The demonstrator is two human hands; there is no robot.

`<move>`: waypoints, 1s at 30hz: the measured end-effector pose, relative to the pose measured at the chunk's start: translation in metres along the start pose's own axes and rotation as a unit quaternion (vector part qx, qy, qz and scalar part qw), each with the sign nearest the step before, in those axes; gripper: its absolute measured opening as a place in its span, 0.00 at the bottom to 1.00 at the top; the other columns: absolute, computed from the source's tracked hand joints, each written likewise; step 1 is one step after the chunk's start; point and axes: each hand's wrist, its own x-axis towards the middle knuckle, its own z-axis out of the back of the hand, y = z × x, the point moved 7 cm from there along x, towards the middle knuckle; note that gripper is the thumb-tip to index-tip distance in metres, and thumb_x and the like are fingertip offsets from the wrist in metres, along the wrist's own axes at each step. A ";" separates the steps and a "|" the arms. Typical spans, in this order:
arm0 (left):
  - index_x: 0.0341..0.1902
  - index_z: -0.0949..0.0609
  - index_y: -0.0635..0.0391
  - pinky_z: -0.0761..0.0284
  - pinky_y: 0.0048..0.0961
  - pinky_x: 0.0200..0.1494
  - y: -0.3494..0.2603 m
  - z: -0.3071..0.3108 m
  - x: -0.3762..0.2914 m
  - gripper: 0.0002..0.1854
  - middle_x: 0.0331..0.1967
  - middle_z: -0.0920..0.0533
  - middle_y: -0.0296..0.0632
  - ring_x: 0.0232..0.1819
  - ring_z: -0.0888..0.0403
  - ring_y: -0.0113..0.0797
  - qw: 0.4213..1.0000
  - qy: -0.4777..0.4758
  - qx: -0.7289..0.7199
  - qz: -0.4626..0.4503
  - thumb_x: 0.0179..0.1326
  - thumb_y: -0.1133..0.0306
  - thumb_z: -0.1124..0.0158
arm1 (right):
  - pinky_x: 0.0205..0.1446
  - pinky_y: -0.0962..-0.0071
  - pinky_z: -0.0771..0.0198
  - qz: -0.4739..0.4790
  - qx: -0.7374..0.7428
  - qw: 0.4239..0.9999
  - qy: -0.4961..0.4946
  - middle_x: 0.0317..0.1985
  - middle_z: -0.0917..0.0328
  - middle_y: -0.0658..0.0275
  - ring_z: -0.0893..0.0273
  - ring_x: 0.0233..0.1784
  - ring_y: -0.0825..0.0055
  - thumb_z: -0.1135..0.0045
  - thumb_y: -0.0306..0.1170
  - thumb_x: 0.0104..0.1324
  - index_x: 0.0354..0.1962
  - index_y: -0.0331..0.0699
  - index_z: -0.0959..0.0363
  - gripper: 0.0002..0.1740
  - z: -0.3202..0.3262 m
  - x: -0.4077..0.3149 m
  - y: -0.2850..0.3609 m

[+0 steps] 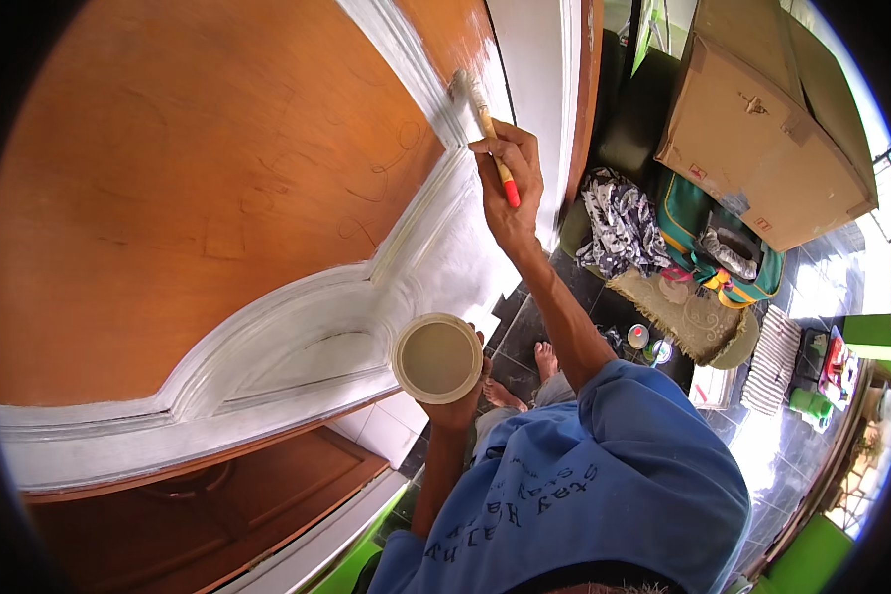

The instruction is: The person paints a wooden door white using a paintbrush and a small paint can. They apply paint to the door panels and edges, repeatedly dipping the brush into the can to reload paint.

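Observation:
My right hand (511,171) grips a paintbrush (484,111) by its wooden handle, which ends in a red tip. The bristles lie against the edge stile of a wooden door (215,193), where white strokes thin out over orange-brown wood. Below, my left hand (456,405) holds a round tub of pale paint (436,358) from underneath and the side, partly hidden by it. White paint covers the carved moulding (289,349) and the door's lower part. The large panel remains orange-brown, with faint dark scribbles on it.
To the right, a cardboard box (772,141) sits above a green bag (690,208) and a patterned cloth (623,223). Paint cans (638,336) and a striped mat (771,360) lie on the dark tiled floor (519,327). Another brown door (207,497) stands at lower left.

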 end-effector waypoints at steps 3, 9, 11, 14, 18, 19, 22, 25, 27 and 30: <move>0.76 0.33 0.47 0.32 0.61 0.70 0.003 -0.006 -0.001 0.41 0.75 0.37 0.56 0.77 0.40 0.56 0.999 -0.026 0.031 0.004 0.68 0.34 0.45 | 0.56 0.69 0.24 0.065 -0.072 0.993 0.069 0.55 0.23 0.57 0.21 0.55 0.66 0.36 0.14 0.65 0.40 0.37 0.18 0.10 -0.016 -0.004 -0.002; 0.74 0.31 0.47 0.30 0.58 0.69 0.005 -0.010 -0.003 0.37 0.73 0.36 0.56 0.77 0.41 0.54 0.998 -0.031 0.050 0.003 0.69 0.38 0.42 | 0.61 0.71 0.28 0.032 -0.021 0.999 -0.031 0.55 0.24 0.56 0.23 0.57 0.64 0.37 0.16 0.67 0.41 0.38 0.17 0.10 0.017 0.026 -0.039; 0.74 0.31 0.47 0.30 0.59 0.69 0.006 -0.010 -0.004 0.37 0.73 0.37 0.56 0.77 0.41 0.54 0.998 -0.022 0.055 0.005 0.69 0.38 0.42 | 0.61 0.70 0.27 0.031 -0.052 0.998 0.023 0.54 0.24 0.57 0.22 0.58 0.65 0.38 0.15 0.67 0.41 0.38 0.17 0.10 0.007 0.025 -0.045; 0.74 0.30 0.47 0.30 0.59 0.70 0.005 -0.008 -0.003 0.36 0.74 0.38 0.56 0.77 0.41 0.54 0.998 -0.009 0.058 0.001 0.70 0.39 0.42 | 0.60 0.69 0.26 0.011 0.011 0.999 -0.037 0.54 0.23 0.58 0.22 0.57 0.66 0.38 0.14 0.67 0.40 0.37 0.17 0.10 0.021 0.031 -0.044; 0.74 0.31 0.47 0.31 0.59 0.70 0.008 -0.007 -0.002 0.36 0.74 0.39 0.56 0.77 0.41 0.55 0.998 -0.015 0.062 0.004 0.70 0.39 0.42 | 0.59 0.66 0.26 0.039 -0.025 0.999 0.015 0.53 0.22 0.57 0.21 0.57 0.64 0.38 0.19 0.68 0.40 0.41 0.17 0.08 0.012 0.032 -0.042; 0.74 0.31 0.47 0.31 0.59 0.70 0.006 -0.006 -0.001 0.36 0.75 0.39 0.56 0.77 0.41 0.56 0.997 -0.008 0.075 0.001 0.70 0.38 0.42 | 0.60 0.66 0.26 -0.008 0.016 1.000 -0.015 0.54 0.22 0.57 0.22 0.57 0.63 0.38 0.17 0.66 0.40 0.40 0.17 0.09 0.023 0.029 -0.048; 0.79 0.36 0.52 0.31 0.63 0.67 0.010 -0.005 0.000 0.46 0.76 0.35 0.59 0.76 0.37 0.62 0.999 -0.030 0.011 -0.007 0.69 0.31 0.49 | 0.59 0.74 0.27 0.009 0.003 0.998 -0.064 0.53 0.23 0.58 0.23 0.56 0.69 0.39 0.15 0.68 0.39 0.35 0.19 0.07 0.032 0.009 -0.075; 0.74 0.31 0.47 0.33 0.59 0.71 0.010 -0.009 0.001 0.37 0.75 0.39 0.56 0.77 0.41 0.56 0.998 -0.008 0.056 0.009 0.69 0.38 0.43 | 0.60 0.74 0.26 -0.062 0.024 0.998 0.020 0.53 0.24 0.58 0.23 0.57 0.70 0.40 0.13 0.67 0.39 0.32 0.22 0.08 0.019 -0.003 -0.094; 0.74 0.31 0.46 0.33 0.59 0.71 0.010 -0.008 0.002 0.37 0.75 0.39 0.56 0.78 0.42 0.56 0.999 -0.018 0.043 0.010 0.69 0.38 0.43 | 0.61 0.69 0.28 -0.057 0.091 0.993 -0.053 0.52 0.23 0.58 0.22 0.56 0.64 0.38 0.14 0.64 0.39 0.39 0.18 0.11 0.034 0.001 -0.094; 0.75 0.31 0.46 0.33 0.60 0.71 0.011 -0.006 0.002 0.37 0.75 0.39 0.56 0.78 0.43 0.56 0.999 -0.022 0.034 0.008 0.69 0.39 0.42 | 0.62 0.68 0.30 -0.043 0.031 0.999 -0.013 0.52 0.24 0.58 0.23 0.57 0.64 0.39 0.16 0.66 0.40 0.39 0.18 0.10 0.021 -0.010 -0.104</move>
